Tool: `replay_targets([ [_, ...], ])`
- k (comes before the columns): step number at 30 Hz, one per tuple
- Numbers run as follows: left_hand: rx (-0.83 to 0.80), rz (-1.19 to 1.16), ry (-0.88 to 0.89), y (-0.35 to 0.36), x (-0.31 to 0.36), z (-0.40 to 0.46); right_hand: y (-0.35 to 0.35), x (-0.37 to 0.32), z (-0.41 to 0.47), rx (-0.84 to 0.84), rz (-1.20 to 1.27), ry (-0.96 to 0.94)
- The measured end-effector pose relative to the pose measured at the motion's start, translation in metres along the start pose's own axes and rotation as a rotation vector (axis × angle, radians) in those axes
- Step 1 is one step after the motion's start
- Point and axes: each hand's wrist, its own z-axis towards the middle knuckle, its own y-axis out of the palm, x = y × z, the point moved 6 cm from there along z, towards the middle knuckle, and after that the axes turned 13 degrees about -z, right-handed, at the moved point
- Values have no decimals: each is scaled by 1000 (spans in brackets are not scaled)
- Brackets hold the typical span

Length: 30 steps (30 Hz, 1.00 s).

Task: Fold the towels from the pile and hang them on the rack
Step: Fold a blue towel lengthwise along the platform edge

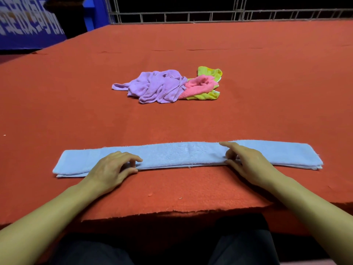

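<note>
Near the table (pixel 57 104) edge: blue towel (pixel 177 153) folded into a long flat strip, left hand (pixel 114 167) and right hand (pixel 244 161) on its near edge, fingers curled, pinching the cloth. Farther back, mid-table: crumpled pile of purple towel (pixel 156 87), pink towel (pixel 198 86), yellow towel (pixel 210 72). Beyond the far edge: metal rack (pixel 191 16).
</note>
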Motion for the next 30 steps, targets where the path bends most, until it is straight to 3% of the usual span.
replay_targets([
  [7, -60, 41, 23, 6, 2, 0, -6, 17, -16, 0, -55, 48],
  [19, -42, 20, -104, 3, 6, -1, -15, 30, -28, -55, -77, 25],
  [22, 36, 125, -38, 4, 26, 13, -20, 24, -22, -2, -108, 10],
  [25, 117, 70, 66, 26, 63, 48, -20, -5, 8, 86, -128, -17],
  [27, 67, 34, 41, 50, 79, 76, -5, -39, 36, 92, -139, -48],
  [30, -120, 117, -141, 82, 70, 95, 29, -75, 66, 13, -186, -80],
])
